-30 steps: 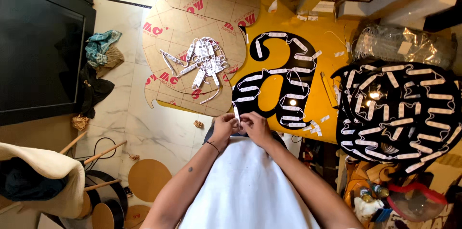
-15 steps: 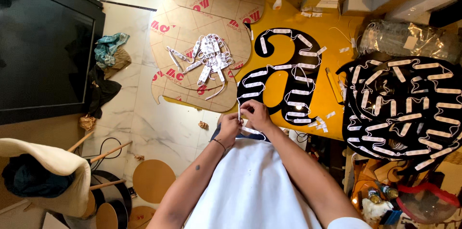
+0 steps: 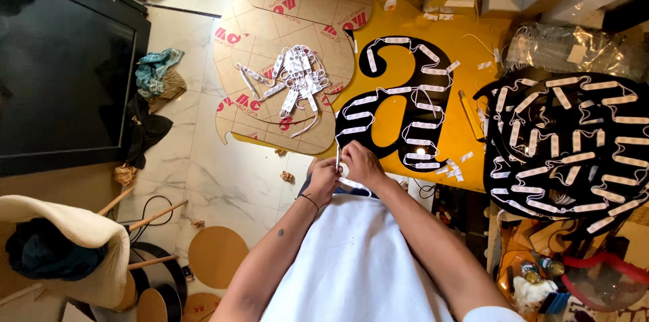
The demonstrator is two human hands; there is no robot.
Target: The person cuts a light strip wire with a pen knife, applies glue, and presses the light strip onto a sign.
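Note:
My left hand and my right hand meet at the near edge of a yellow table. Together they pinch a small white light module on a thin white wire. Just beyond them lies a black letter-shaped panel lined with several white modules joined by wire. A loose heap of white modules rests on brown cardboard-coloured cut-out sheets to the left of the letter.
More black panels with white modules are stacked at the right. A large dark screen stands at left beside crumpled cloths. A chair with cream cloth and round brown discs sit on the marble floor.
The view has drifted slightly; my hands stay together at the letter's near edge, fingers working the same small module, with my right hand shifted a little over my left.

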